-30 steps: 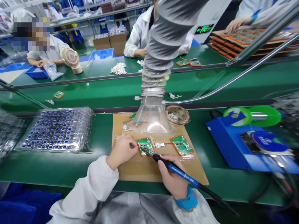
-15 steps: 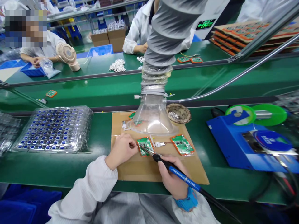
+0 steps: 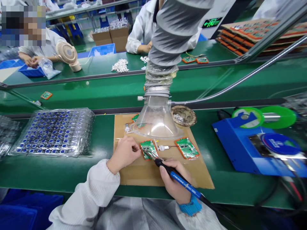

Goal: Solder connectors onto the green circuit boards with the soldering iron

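My right hand (image 3: 176, 182) is closed round a blue-and-black soldering iron (image 3: 183, 182). The iron's tip lies over a green circuit board (image 3: 150, 149) with an orange edge. At that board's left edge, my left hand (image 3: 126, 152) has thumb and forefinger pinched together; whatever is between them is too small to make out. A white connector piece (image 3: 163, 148) lies to the right of this board, joined by a dark wire to a second green board (image 3: 187, 148). All of these are on a brown cardboard sheet (image 3: 165, 175).
A clear extraction hood (image 3: 157, 119) hangs just beyond the boards. Behind it to the right sits a round dish (image 3: 184, 115). A blue solder-wire stand (image 3: 236, 150) stands right, stacked clear trays (image 3: 54, 132) left. Two co-workers sit across the green belt (image 3: 107, 92).
My right hand and the iron have shifted slightly left, the tip staying over the same board. On the belt, a small board has moved left. My left hand keeps its pinch.
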A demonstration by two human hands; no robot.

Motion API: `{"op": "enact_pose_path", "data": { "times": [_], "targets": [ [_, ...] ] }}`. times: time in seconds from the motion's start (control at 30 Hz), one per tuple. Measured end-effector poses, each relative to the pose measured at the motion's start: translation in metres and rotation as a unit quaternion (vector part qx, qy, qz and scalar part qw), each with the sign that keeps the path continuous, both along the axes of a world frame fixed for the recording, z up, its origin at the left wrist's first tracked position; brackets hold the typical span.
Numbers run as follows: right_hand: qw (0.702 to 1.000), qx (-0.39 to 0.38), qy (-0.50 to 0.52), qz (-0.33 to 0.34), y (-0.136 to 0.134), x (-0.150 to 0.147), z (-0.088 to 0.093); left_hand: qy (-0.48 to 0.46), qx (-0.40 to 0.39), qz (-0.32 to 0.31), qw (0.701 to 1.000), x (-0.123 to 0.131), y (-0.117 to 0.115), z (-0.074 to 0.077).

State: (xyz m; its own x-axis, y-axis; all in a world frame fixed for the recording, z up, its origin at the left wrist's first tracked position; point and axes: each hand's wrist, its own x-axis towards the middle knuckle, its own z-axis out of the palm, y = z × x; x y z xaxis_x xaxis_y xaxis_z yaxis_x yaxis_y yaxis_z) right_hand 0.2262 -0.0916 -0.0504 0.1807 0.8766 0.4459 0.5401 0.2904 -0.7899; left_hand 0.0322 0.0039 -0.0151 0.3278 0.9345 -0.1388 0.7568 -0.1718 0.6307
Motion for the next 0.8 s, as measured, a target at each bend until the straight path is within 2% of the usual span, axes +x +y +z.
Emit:
{"op": "enact_pose_path", "data": {
  "times": [0.13,0.3,0.43,0.67,0.8],
  "targets": [
    [1.0,0.002,-0.001,0.011,0.0003,0.0005,0.0006,-0.003,0.001,0.001,1.0,-0.0002,-0.0005,-0.0001],
    [1.0,0.012,-0.002,-0.019,-0.0003,-0.0005,0.0012,0.002,-0.004,0.0,1.0,-0.0002,0.0005,0.0004],
    [1.0,-0.003,0.006,0.003,-0.0004,-0.0003,0.0018,0.002,-0.001,0.001,1.0,-0.0003,0.0009,0.0007],
    [1.0,0.004,0.003,-0.005,-0.0013,0.0007,0.0046,-0.002,0.0,0.003,1.0,0.0004,0.0,0.0016],
    [0.999,0.006,0.041,-0.008,-0.0026,0.0029,0.0009,-0.004,0.003,0.0,1.0,-0.0002,-0.0008,0.0005]
  ]
}}
